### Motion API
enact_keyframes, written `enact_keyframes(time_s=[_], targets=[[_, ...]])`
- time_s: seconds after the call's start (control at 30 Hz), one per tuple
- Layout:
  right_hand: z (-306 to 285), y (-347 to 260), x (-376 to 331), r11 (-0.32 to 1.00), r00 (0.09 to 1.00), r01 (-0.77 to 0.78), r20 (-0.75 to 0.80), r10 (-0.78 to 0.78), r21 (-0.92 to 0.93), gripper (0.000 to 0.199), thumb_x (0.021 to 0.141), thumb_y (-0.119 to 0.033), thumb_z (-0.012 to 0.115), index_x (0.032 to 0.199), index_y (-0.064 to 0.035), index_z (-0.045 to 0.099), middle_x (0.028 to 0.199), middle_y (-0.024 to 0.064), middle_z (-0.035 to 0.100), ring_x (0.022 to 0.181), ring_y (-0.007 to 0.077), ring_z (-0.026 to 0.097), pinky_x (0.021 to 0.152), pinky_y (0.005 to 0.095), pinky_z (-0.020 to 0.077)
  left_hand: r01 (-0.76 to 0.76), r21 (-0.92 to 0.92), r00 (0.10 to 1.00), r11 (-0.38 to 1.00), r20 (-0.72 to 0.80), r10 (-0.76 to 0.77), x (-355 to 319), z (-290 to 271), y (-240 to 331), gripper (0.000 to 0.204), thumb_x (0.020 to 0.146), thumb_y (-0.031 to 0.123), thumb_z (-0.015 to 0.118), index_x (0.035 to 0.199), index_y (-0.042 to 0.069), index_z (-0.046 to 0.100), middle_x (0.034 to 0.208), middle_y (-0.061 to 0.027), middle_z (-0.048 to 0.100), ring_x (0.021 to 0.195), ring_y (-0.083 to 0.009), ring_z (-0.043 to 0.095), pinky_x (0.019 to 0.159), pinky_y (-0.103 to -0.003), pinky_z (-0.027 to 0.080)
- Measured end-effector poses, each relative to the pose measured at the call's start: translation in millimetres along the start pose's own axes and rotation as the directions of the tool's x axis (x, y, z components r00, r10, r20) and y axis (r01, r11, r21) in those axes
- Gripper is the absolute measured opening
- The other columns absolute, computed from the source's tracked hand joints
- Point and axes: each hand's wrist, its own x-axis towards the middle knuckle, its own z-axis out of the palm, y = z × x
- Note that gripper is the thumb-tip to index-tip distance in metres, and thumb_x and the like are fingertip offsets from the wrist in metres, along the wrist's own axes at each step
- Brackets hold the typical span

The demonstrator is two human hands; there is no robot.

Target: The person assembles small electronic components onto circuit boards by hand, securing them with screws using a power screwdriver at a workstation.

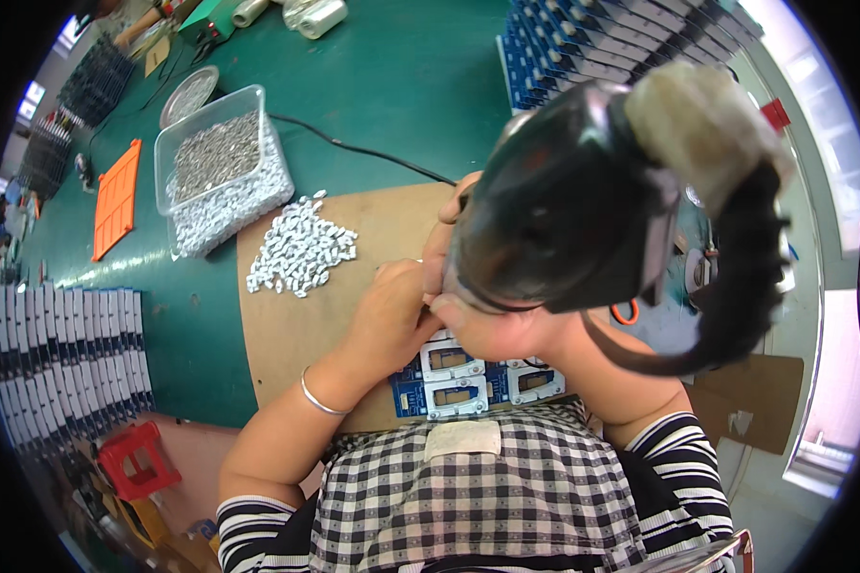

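My right hand (497, 329) is wrapped around a black electric screwdriver (554, 210), which looms blurred and close, with a coiled black cord (741, 277) trailing from its taped top. Its working end is hidden. Against the right hand's fingers, my left hand (389, 310) is closed, its fingertips bent down and partly covered; what they hold cannot be made out. Beneath both hands lie blue circuit boards (409, 399) with white rectangular frames (456, 398) on them. A pile of small white parts (303, 246) sits on the brown board (287, 349) left of my hands.
A clear plastic bin (229, 210) holds white parts and grey metal pieces. Beside it lie an orange plastic panel (117, 202) and a round dish (189, 95). Stacked boards stand at left (67, 353) and far right (592, 43). A black cable (363, 150) crosses the green table (401, 86).
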Motion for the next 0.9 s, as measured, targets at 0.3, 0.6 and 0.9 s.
enact_keyframes(time_s=[0.3,0.6,0.9], targets=[[1,11,-9,0.904,0.984,0.096,-0.175,-0.024,0.418,0.062,0.077,-0.023,0.073,0.121,-0.0053,0.034,0.078,0.0131,0.057,0.066,0.0215,0.060,0.060,0.0310,0.0515,-0.047,0.087,0.999,0.995,-0.009,0.048,2,-2,5,0.028,0.071,0.007,0.070,0.096,0.007,0.057,0.085,-0.0094,0.059,0.083,-0.0304,0.056,0.077,-0.040,0.043],[-27,-1,-27,0.820,0.922,0.277,-0.380,-0.079,0.501,0.066,0.078,-0.027,0.071,0.126,-0.0036,0.033,0.077,0.0133,0.058,0.068,0.0263,0.061,0.064,0.0370,0.0530,0.129,0.642,0.987,0.756,-0.160,-0.032,2,-62,0,0.017,0.066,0.012,0.076,0.079,0.011,0.065,0.078,-0.0021,0.059,0.078,-0.0232,0.054,0.073,-0.037,0.038],[-36,-3,-39,0.882,0.907,0.273,-0.408,-0.103,0.384,0.065,0.078,-0.030,0.066,0.126,-0.0020,0.032,0.077,0.0129,0.058,0.066,0.0240,0.060,0.066,0.0370,0.0509,-0.039,0.841,0.990,0.539,0.107,-0.096,28,-75,0,0.014,0.067,0.016,0.076,0.077,0.014,0.066,0.077,0.0018,0.058,0.081,-0.0188,0.052,0.076,-0.035,0.034]])
